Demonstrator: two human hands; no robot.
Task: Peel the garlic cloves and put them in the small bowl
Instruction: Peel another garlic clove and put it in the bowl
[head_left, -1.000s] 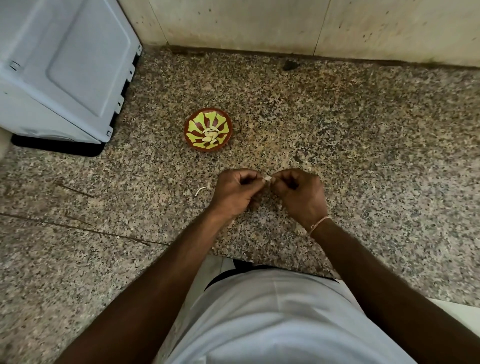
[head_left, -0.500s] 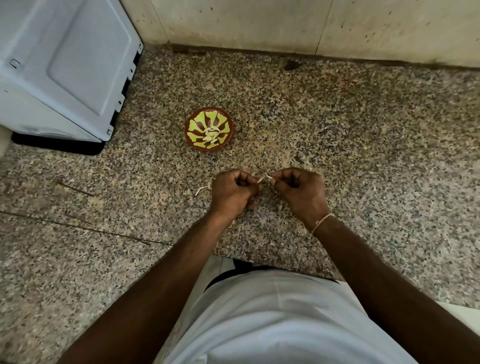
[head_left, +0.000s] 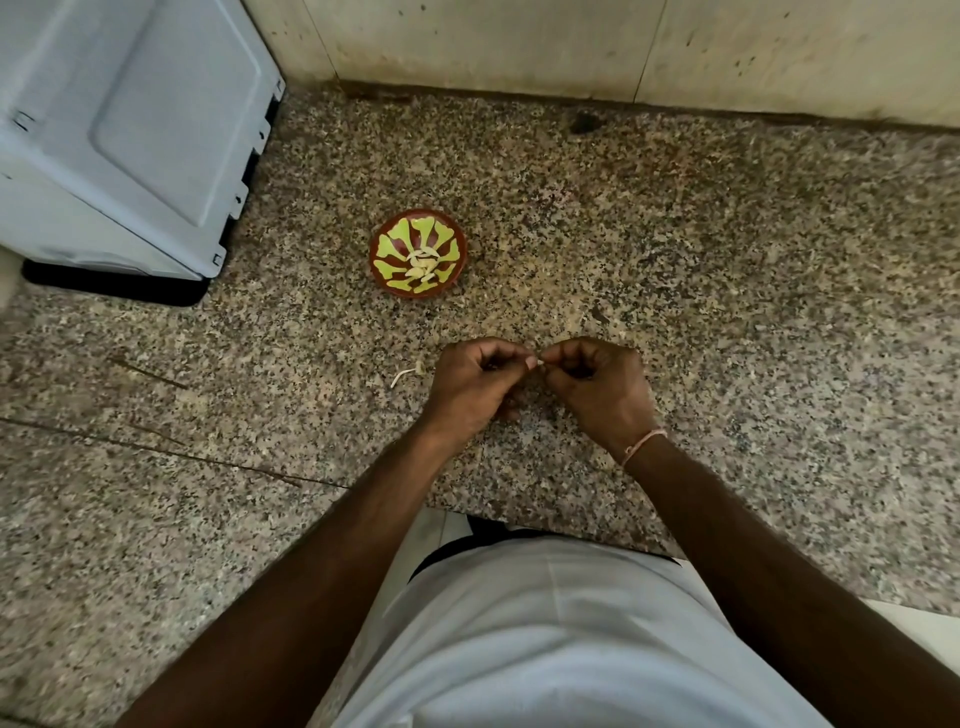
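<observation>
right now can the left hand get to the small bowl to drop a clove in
Probably yes. The counter between the left hand and the small bowl shows nothing bulky, only a peel scrap off to the side. But both hands pinch the garlic clove, so the right hand must let go first.

Small bowl (head_left: 418, 260) holding cloves (head_left: 422, 265) sits on the counter (head_left: 727, 291), beyond the hands (head_left: 537, 382).

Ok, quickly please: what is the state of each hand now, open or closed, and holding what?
Left hand: closed, fingers curled, pinching the garlic clove.
Right hand: closed, pinching the same clove from the other side.
</observation>
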